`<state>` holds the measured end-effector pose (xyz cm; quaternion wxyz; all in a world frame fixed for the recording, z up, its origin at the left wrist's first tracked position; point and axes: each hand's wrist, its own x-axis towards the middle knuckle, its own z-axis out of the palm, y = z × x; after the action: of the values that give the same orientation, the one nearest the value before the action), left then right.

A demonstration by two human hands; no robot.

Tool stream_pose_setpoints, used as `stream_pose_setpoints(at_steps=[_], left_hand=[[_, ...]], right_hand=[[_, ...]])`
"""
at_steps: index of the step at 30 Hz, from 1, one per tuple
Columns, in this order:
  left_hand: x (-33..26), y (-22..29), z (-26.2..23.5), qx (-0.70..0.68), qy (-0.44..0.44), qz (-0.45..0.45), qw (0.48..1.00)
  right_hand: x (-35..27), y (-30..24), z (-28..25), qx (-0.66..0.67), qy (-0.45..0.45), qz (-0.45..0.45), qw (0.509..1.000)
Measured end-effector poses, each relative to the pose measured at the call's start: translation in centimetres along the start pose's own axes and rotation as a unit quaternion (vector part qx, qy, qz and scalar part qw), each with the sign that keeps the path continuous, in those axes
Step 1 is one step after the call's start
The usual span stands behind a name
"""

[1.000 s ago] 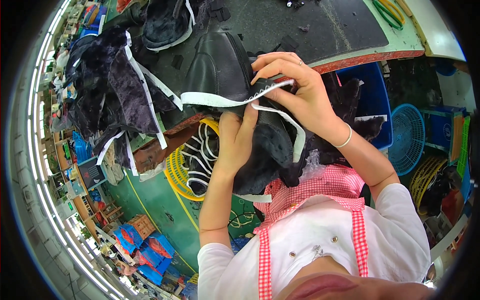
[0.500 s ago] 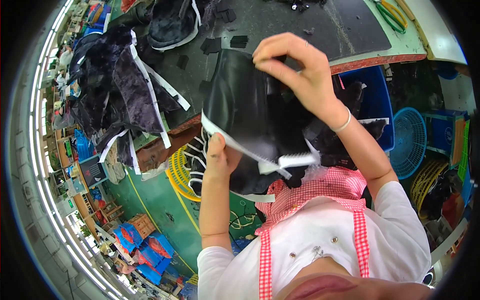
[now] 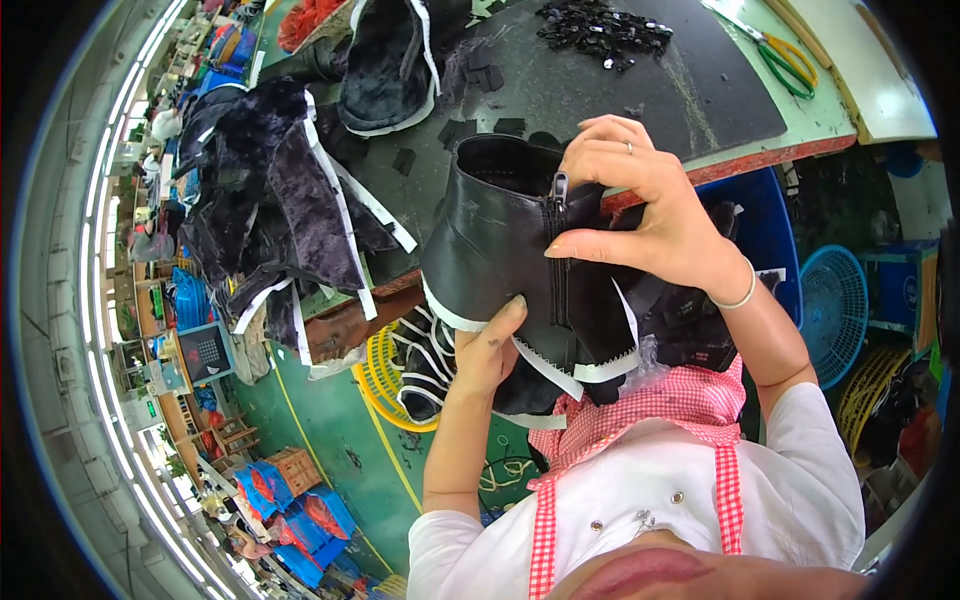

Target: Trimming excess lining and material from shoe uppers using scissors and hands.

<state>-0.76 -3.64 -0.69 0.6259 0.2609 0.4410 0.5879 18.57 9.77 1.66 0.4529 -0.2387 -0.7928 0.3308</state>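
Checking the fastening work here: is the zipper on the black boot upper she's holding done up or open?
Done up, as far as visible: on the black boot upper the zipper runs as one closed line, pull tab at the top. Its lower end is hidden.

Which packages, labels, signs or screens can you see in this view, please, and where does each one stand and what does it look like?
Blue box: on the floor left of the left hand, squarish, blue frame round a dark face with a pale dotted patch; box or screen unclear.
Blue crate label: far right, beside the round blue fan guard; a small pale roundish mark on a blue side.
Nothing else of the kind is clear enough to tell.
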Motion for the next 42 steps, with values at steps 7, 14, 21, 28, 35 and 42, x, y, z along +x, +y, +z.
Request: stream_pose_setpoints(at_steps=[7,14,21,28,35,42], left_hand=[[-0.1,0.0,0.1,-0.012,0.012,-0.001,1.0],[1.7,3.6,2.6,0.112,-0.17,0.223,0.953],[7.9,14.3,2.8,0.542,-0.132,0.243,0.793],[10.2,14.7,4.1,0.721,-0.182,0.222,0.631],[9.4,14.3,4.3,0.726,-0.178,0.258,0.612],[9.7,14.6,4.3,0.765,-0.167,0.287,0.553]], right_hand=[[-0.1,-0.6,-0.2,0.009,0.025,0.015,1.0],[0.4,0.0,1.2,0.104,0.33,0.097,0.933],[-3.9,2.0,-0.3,0.062,-0.059,0.095,0.992],[-6.8,20.8,-26.9,-0.687,0.033,0.129,0.714],[-7.4,24.8,-30.9,-0.507,-0.049,0.343,0.789],[-4.3,24.0,-31.3,-0.587,-0.149,0.375,0.702]])
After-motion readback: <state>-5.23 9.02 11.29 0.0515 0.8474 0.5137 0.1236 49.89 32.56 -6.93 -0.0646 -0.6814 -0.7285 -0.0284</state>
